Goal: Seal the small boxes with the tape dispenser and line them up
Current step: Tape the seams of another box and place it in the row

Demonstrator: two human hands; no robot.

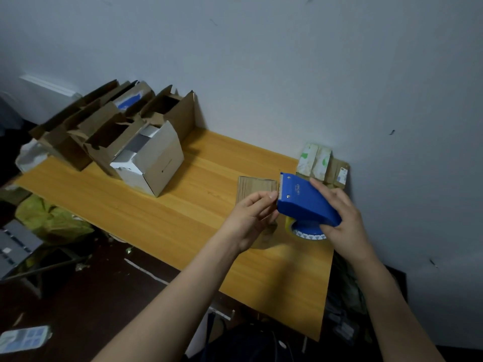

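Open cartons (109,131) stacked far left on the table (183,218), not in play. The small brown box (254,188) lies unheld on the table just behind my left hand (251,218), which pinches at the toothed edge of the tape dispenser (305,202), on the tape end I judge; the film is too clear to see. My right hand (342,223) grips the dispenser body. Finished boxes (322,165) are lined up at the wall. Risks: fingertips nicked on the teeth, tape snapping back or folding onto itself, the loose box sliding when tape lands.
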